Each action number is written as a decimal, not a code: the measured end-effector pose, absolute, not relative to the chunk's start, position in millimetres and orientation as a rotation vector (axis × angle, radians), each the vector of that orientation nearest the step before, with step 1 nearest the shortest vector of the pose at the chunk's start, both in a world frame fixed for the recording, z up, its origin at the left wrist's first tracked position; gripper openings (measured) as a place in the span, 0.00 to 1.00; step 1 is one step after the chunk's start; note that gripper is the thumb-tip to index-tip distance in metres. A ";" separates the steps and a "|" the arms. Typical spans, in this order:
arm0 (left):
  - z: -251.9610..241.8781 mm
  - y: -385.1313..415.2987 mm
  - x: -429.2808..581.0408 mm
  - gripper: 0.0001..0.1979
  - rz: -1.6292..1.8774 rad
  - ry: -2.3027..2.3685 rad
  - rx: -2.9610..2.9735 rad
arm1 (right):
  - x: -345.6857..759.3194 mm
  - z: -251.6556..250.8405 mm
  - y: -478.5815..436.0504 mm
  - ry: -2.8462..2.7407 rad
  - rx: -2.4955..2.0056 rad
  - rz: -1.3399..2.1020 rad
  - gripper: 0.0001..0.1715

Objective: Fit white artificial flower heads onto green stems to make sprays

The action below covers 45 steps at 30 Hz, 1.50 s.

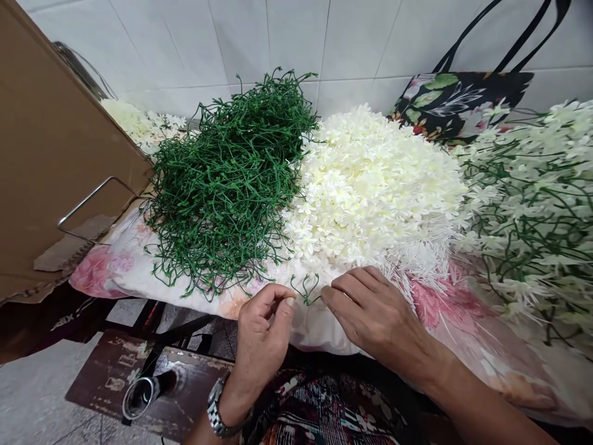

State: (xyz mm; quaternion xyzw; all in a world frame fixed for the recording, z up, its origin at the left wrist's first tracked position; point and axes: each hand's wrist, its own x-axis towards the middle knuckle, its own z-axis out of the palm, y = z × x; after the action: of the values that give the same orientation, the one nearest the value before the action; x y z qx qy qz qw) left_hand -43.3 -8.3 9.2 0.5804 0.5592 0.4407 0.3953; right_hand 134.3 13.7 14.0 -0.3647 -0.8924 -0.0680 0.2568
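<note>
A small branched green plastic flower stem [307,295] shows between my two hands, above the floral cloth [315,327]. My left hand [266,327], with a metal watch on its wrist, is closed in a pinch at the stem's left end. At the right end, the fingers of my right hand [375,312] are pressed together on the stem; their tips are partly hidden. Behind my left hand rises a tangled heap of green plastic stems [227,179]. A mound of white artificial blossoms [370,185] lies beyond my right hand.
Assembled white flowers with green stems [532,216] pile up at the right. A cardboard box [60,142] stands at the left. Against the tiled wall [296,37] leans a floral bag [467,102]. Below, a cup [139,395] sits on a worn wooden bench [106,371].
</note>
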 end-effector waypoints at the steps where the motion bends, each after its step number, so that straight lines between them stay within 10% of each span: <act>1: 10.7 -9.0 -44.1 0.07 1.101 1.410 1.461 | 134.1 14.5 13.6 -2.408 -0.976 -0.181 0.14; 45: 17.4 -23.6 -24.3 0.09 1.142 1.282 1.706 | 116.2 20.3 -29.8 -1.981 -1.028 0.637 0.11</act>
State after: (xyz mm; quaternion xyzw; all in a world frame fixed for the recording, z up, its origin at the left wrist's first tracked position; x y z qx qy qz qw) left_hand -24.3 -23.6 17.4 0.6596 0.4957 0.4415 0.3526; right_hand 116.2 -29.8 20.3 -0.4063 -0.7826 0.2516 0.3989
